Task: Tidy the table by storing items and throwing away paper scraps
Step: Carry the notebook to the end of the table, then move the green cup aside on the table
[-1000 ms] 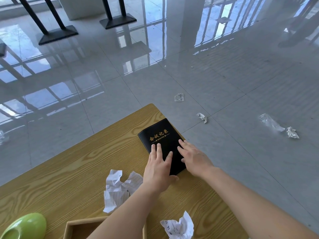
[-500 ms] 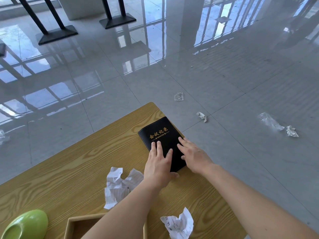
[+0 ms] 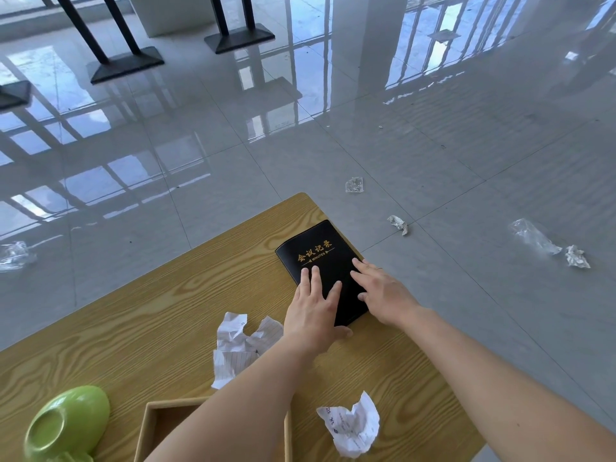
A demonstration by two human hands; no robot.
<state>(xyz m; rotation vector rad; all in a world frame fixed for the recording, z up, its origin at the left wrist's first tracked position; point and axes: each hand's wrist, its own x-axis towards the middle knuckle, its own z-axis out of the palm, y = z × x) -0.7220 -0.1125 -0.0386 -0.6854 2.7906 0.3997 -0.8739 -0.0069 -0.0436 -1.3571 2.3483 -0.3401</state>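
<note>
A black notebook [image 3: 311, 253] with gold lettering lies near the far right corner of the wooden table [image 3: 140, 315]. My left hand [image 3: 315, 310] rests flat on its near left part, fingers spread. My right hand [image 3: 380, 293] lies flat on its right edge, fingers apart. Neither hand grips it. A crumpled lined paper scrap [image 3: 235, 345] sits just left of my left wrist. Another crumpled scrap [image 3: 351, 425] lies near the table's front, between my forearms.
An open wooden box [image 3: 151, 428] stands at the front, partly hidden by my left forearm. A green upturned bowl [image 3: 66, 425] sits at the front left. Paper and plastic scraps [image 3: 398, 223] litter the glossy tiled floor to the right and beyond the table.
Both hands stay flat on the notebook. The view has shifted slightly; nothing was lifted or moved.
</note>
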